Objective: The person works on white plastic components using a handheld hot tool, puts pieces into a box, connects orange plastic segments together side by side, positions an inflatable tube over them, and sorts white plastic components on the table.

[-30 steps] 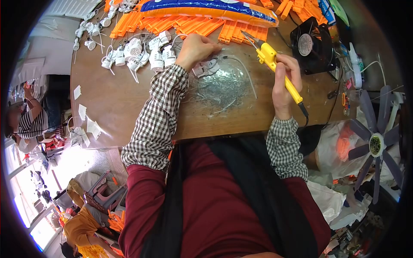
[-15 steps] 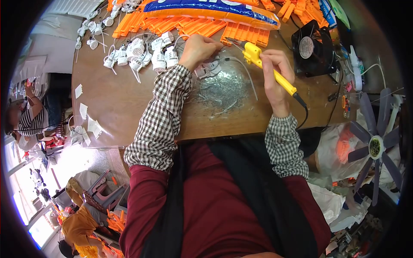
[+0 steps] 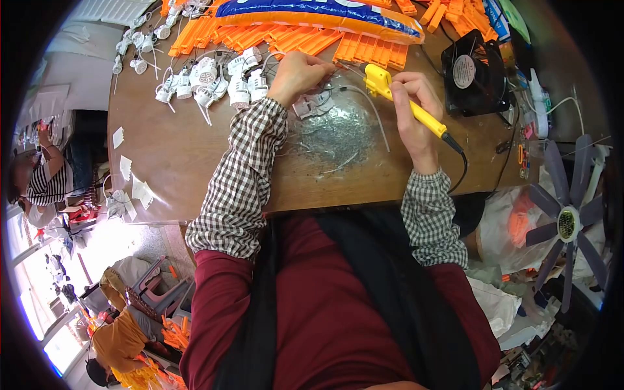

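My right hand point(image 3: 419, 107) is wrapped round a yellow soldering iron point(image 3: 378, 81), its tip pointing left to just beside the fingertips of my left hand point(image 3: 299, 75). Those fingertips are pinched together; what they hold is too small to make out. Below my left hand lies a small white plastic part point(image 3: 314, 104), partly in clear wrapping. A thin pale tube or wire point(image 3: 374, 114) curves over the tabletop to the right of it. Several white motor-like units point(image 3: 207, 73) with wires sit left of my left hand.
Orange plastic strips point(image 3: 370, 51) and an orange-and-blue bag point(image 3: 318, 18) lie along the back of the wooden table point(image 3: 195, 162). A black fan point(image 3: 474, 75) stands at the right, with a large grey-bladed fan point(image 3: 567, 222) beyond the edge. Other people point(image 3: 120, 338) are at the left.
The soldering iron has shifted slightly, its tip now a little lower and closer to my left fingertips. My left hand has barely moved.
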Available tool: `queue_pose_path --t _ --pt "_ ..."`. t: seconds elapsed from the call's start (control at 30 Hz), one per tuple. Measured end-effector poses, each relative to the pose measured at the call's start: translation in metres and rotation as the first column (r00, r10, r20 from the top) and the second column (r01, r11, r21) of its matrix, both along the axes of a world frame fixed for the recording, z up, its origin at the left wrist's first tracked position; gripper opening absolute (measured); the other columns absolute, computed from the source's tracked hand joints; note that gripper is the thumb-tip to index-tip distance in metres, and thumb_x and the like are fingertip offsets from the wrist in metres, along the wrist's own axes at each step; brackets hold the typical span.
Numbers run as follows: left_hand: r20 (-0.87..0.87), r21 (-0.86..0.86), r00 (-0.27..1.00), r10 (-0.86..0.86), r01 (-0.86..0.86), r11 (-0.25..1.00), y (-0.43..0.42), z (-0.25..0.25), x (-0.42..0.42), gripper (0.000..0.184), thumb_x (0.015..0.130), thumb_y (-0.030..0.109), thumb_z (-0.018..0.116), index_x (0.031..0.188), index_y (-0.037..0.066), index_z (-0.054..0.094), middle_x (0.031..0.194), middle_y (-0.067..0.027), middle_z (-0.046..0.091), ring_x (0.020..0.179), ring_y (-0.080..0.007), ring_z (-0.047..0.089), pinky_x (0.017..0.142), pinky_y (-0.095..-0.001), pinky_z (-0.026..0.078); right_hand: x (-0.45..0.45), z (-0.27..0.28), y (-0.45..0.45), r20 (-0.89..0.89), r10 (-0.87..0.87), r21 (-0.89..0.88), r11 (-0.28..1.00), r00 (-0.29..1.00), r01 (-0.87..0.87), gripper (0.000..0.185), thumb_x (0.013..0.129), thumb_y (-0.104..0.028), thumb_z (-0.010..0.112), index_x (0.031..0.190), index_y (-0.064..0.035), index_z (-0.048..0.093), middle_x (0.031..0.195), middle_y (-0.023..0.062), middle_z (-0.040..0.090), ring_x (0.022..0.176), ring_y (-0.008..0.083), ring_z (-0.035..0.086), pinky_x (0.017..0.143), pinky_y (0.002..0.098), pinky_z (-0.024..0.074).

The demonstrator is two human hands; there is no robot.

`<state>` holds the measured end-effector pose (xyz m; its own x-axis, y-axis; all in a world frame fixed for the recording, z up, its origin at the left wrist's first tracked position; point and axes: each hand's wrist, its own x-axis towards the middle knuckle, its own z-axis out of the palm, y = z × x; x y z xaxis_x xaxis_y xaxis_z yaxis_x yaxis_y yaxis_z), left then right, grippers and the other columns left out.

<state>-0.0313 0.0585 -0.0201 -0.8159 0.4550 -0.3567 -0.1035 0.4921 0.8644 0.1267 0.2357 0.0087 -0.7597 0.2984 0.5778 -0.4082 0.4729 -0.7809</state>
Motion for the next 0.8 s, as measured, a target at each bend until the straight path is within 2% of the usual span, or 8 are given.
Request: queue_pose_path --t 0.47,0.53,0.63,0.67,0.73,0.8 --pt "-0.069 -0.061 0.997 -0.02 0.016 0.998 0.0007 -0.0047 -0.0025 0.022 0.091 0.019 0.071 0.099 -0.001 0.077 0.08 -0.0053 0.072 0.065 -0.0086 0.063 0.055 -0.022 0.052 -0.0029 -0.005 0.0036 0.0 0.021 0.024 0.999 1.0 -0.021 0.016 0.092 -0.001 0.066 0.078 0.0036 0.058 0.09 0.0091 0.064 0.072 0.0101 0.058 0.059 0.024 0.046" --pt "-0.069 -0.063 0.997 -0.031 0.027 0.998 0.0009 -0.0055 -0.0035 0.023 0.091 0.019 0.071 0.099 -0.002 0.077 0.08 -0.0055 0.072 0.065 -0.0088 0.064 0.056 -0.0223 0.053 -0.0004 -0.0018 0.0028 0.073 0.023 0.007 1.0 0.997 -0.023 0.018 0.096 -0.007 0.064 0.081 0.0013 0.058 0.096 0.0079 0.064 0.082 0.0123 0.056 0.071 0.0247 0.0457" --pt "-0.054 -0.048 0.998 -0.017 0.014 0.999 0.0009 -0.0052 -0.0027 0.023 0.091 0.019 0.072 0.099 -0.002 0.077 0.08 -0.0055 0.072 0.064 -0.0085 0.063 0.055 -0.022 0.052 -0.0004 -0.0023 0.0027 0.075 0.025 -0.02 1.0 0.997 -0.024 0.018 0.095 -0.007 0.064 0.08 0.0012 0.058 0.095 0.0078 0.064 0.082 0.0127 0.056 0.072 0.0251 0.0454" --pt "-0.053 -0.048 0.998 -0.016 0.014 0.999 0.0005 -0.0048 -0.0025 0.023 0.091 0.019 0.072 0.099 -0.002 0.077 0.08 -0.0055 0.072 0.064 -0.0085 0.063 0.055 -0.022 0.052 -0.0013 -0.0026 0.0031 0.076 0.025 -0.02 1.0 0.997 -0.024 0.018 0.095 -0.007 0.064 0.08 0.0012 0.058 0.095 0.0078 0.064 0.082 0.0127 0.056 0.072 0.0251 0.0454" --pt "-0.028 -0.049 0.999 -0.022 0.02 0.999 0.0005 -0.0018 -0.002 0.023 0.091 0.018 0.071 0.099 -0.003 0.076 0.08 -0.0061 0.072 0.064 -0.0088 0.063 0.056 -0.0218 0.053 -0.004 -0.0033 0.005 0.015 0.016 0.046 0.999 1.0 -0.016 0.016 0.093 -0.002 0.066 0.08 0.0036 0.059 0.09 0.0089 0.064 0.072 0.0099 0.058 0.06 0.0233 0.0458" --pt "-0.038 -0.044 0.999 -0.018 0.016 0.999 0.0004 -0.0024 -0.0017 0.023 0.091 0.018 0.071 0.099 -0.003 0.076 0.08 -0.0062 0.072 0.064 -0.009 0.064 0.056 -0.0218 0.052 -0.0033 -0.0027 0.0043 0.012 0.016 0.05 0.999 1.0 -0.017 0.016 0.093 -0.002 0.066 0.08 0.0036 0.059 0.09 0.0087 0.064 0.072 0.0098 0.058 0.06 0.0233 0.0458"
